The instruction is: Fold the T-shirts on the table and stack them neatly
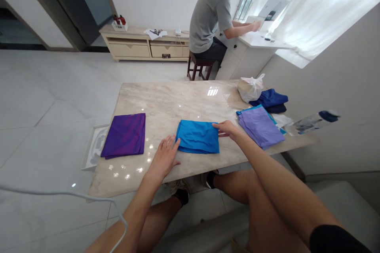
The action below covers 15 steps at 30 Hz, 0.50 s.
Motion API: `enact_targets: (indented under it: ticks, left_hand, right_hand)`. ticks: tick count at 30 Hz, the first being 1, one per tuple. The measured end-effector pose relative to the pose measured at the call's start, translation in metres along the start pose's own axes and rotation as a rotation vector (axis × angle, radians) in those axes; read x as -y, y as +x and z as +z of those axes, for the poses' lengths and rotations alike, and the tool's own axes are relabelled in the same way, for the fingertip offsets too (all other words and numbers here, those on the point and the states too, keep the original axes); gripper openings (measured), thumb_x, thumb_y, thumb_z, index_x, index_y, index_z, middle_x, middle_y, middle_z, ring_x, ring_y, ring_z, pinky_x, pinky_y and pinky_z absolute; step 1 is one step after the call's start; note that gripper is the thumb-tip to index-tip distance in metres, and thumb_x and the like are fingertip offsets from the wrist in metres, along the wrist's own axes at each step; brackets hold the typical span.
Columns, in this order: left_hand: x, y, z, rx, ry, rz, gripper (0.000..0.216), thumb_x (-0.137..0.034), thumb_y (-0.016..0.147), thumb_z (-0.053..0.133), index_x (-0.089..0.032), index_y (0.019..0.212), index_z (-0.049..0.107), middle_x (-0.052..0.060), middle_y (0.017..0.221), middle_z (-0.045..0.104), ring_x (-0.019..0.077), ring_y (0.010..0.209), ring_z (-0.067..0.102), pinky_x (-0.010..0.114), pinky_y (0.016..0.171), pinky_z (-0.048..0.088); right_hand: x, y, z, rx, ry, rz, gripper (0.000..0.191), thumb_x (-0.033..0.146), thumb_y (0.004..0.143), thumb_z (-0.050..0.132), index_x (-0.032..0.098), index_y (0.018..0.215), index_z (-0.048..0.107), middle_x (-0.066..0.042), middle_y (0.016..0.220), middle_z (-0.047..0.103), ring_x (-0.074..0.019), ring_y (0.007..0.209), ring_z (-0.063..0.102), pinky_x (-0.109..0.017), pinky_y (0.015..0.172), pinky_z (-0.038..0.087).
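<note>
So from my end, the blue cloth (198, 138) is folded flat mid-counter (178, 99), with a purple cloth (124, 136) well off to the left and a lilac cloth (261, 126) to the right. Left grip (164, 156) is spread, fingers apart, just touching the left edge. Right grip (228, 128) has a finger over the far right corner; honestly can't tell if it's pinching or only resting there.

I'd guess it's light, floppy, a bit slick and basically unbreakable. Corners look like the best hold, catching all the layers so the fold doesn't slide open.

Containers: the white bag (251, 88) bulges, contents unclear. The clear bottle (311, 122) has its cap on, can't tell what's inside. Back on the cabinet (133, 50), a white basket (120, 27) holds some red stuff (120, 19).
</note>
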<state>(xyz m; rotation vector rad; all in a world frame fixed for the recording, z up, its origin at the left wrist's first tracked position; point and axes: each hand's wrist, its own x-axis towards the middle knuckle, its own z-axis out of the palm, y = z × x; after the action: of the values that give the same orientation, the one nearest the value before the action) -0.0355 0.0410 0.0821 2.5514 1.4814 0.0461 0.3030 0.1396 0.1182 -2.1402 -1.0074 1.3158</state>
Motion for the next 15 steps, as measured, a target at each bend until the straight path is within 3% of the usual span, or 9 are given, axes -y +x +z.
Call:
enact_targets:
  ticks: [4,6,12,15]
  left_hand:
    - [0.001,0.001,-0.008,-0.007,-0.014,-0.042,0.074,-0.030,0.094,0.084,-0.020,0.162,0.055,0.020,0.174,0.049,0.0388,0.162,0.043,0.053,0.135,0.036]
    - [0.001,0.002,-0.014,0.005,-0.001,-0.063,0.062,-0.031,0.097,0.081,-0.019,0.155,0.061,0.020,0.168,0.055,0.0379,0.158,0.047,0.051,0.131,0.041]
    - [-0.006,0.007,-0.040,-0.007,0.049,-0.076,0.035,-0.032,0.106,0.071,-0.018,0.138,0.071,0.019,0.155,0.066,0.0355,0.146,0.057,0.049,0.117,0.053]
    - [-0.019,0.010,-0.054,-0.047,0.063,-0.080,0.033,-0.032,0.108,0.067,-0.018,0.137,0.073,0.018,0.152,0.068,0.0353,0.142,0.060,0.048,0.112,0.056]
  right_hand:
    - [-0.012,0.002,-0.005,0.119,-0.024,0.177,0.029,0.038,0.094,0.089,0.014,0.099,0.073,-0.009,0.095,0.081,-0.0178,0.084,0.075,-0.032,0.077,0.068]
    - [-0.015,0.002,-0.002,0.134,-0.097,0.160,0.027,0.037,0.094,0.088,0.014,0.100,0.074,-0.011,0.103,0.083,-0.0185,0.087,0.076,-0.032,0.079,0.067]
    - [-0.008,-0.005,0.014,0.084,-0.203,-0.213,0.019,0.032,0.105,0.070,0.016,0.109,0.079,-0.012,0.125,0.083,-0.0255,0.110,0.077,-0.032,0.091,0.062]
    - [0.001,-0.017,0.012,-0.082,-0.331,-0.404,0.024,0.034,0.108,0.062,0.017,0.117,0.077,-0.014,0.130,0.081,-0.0295,0.120,0.075,-0.036,0.102,0.059]
